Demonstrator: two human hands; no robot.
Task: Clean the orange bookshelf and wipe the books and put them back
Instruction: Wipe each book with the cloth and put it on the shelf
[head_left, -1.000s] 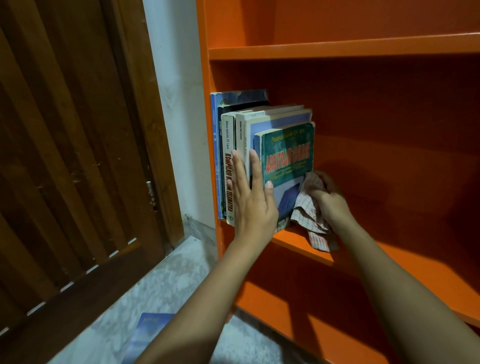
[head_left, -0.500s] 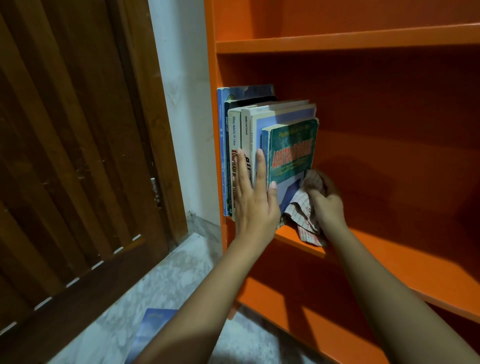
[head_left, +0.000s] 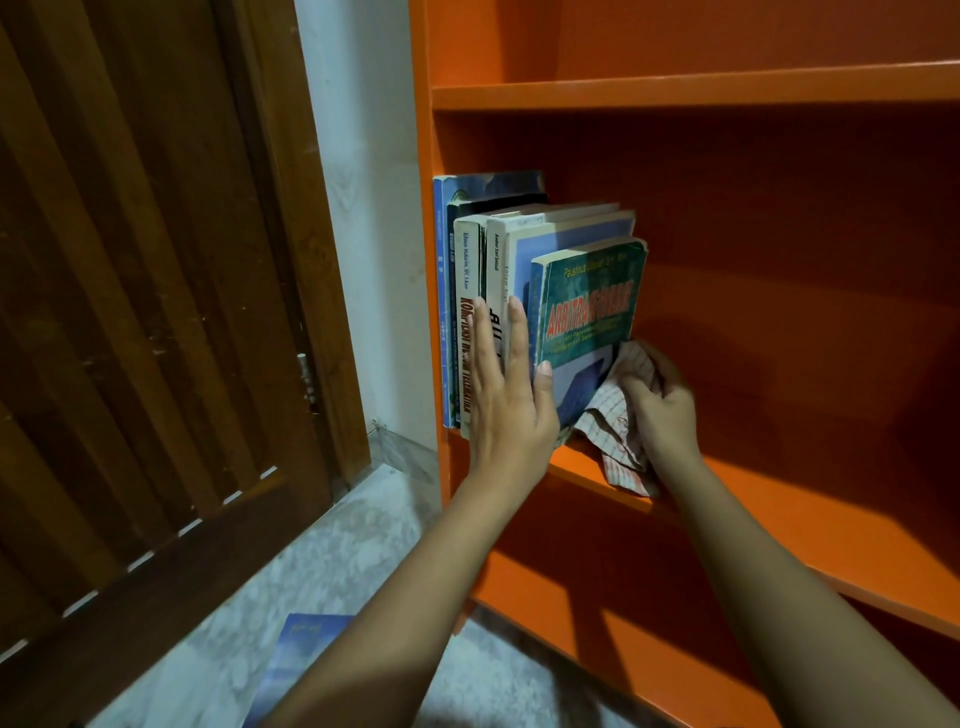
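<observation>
Several paperback books (head_left: 498, 260) stand upright at the left end of the middle shelf (head_left: 779, 499) of the orange bookshelf (head_left: 423, 130), against its side wall. They look light, stiff at the spines and prone to toppling rightward, so they are best squeezed together as a block. The left hand (head_left: 511, 410) presses flat, fingers (head_left: 517, 332) straight, on the spines; the right hand (head_left: 665, 410) clutches a soft checked cloth (head_left: 615, 415) against the lower cover of the green book (head_left: 587, 312).
</observation>
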